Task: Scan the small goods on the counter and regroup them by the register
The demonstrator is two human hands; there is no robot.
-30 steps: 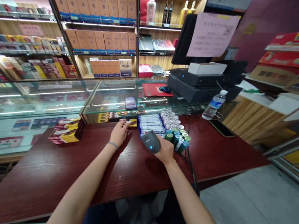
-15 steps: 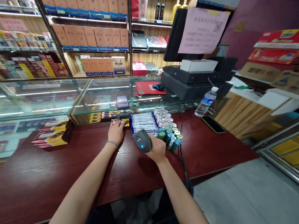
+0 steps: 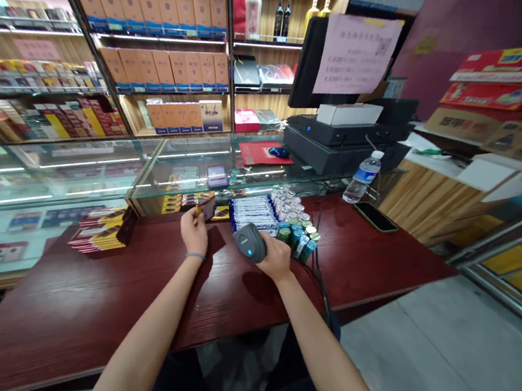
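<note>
In my right hand [image 3: 277, 256] is a dark grey barcode scanner [image 3: 250, 243] with a lit blue light, held above the desk. My left hand [image 3: 194, 232] is closed on the near end of a brown-and-yellow packet [image 3: 207, 208], raised a little off the desktop. Just right of it lies another yellow-and-dark packet [image 3: 221, 213]. Rows of blue-and-white wrapped sticks [image 3: 254, 213] lie beyond the scanner. Silvery wrapped pieces [image 3: 287, 203] sit beside them, with green and blue rolls [image 3: 302, 241] close to my right hand.
A stack of red-and-yellow packets [image 3: 102, 231] stands on the desk [image 3: 148, 289] at left. At right are a water bottle [image 3: 363, 177], a phone [image 3: 375, 216] and a cable [image 3: 322, 277]. A glass counter [image 3: 172, 185] and a monitor [image 3: 310, 62] stand behind.
My left hand has gone from lying flat over a packet on the desk to gripping and lifting it. The scanner in my right hand has barely moved.
</note>
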